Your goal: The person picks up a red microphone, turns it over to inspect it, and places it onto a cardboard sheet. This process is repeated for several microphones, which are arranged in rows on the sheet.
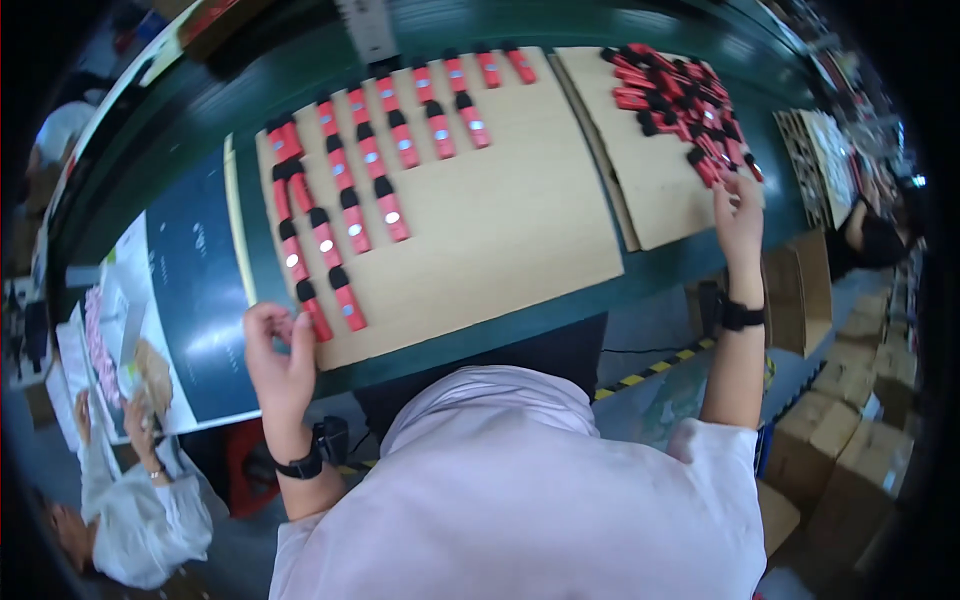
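Small red pieces with black ends (390, 212) lie in rows on a brown cardboard sheet (500, 220); many carry a pale round spot. My left hand (280, 360) is at the sheet's near left corner, fingers loosely curled and thumb apart, beside the nearest red piece (314, 312). No object shows in it. On the right, a loose heap of the same red pieces (680, 95) covers part of a second cardboard sheet (670, 205). My right hand (740, 220) is at the heap's near edge, fingertips pinched on the end of a red black-capped piece (706, 168).
Both sheets rest on a dark green table (480, 345). A pale strip (240, 220) stands left of the rows. Another person (150, 510) works at the lower left, and one more (875, 230) is at the far right. Cardboard boxes (815, 425) stack at the lower right.
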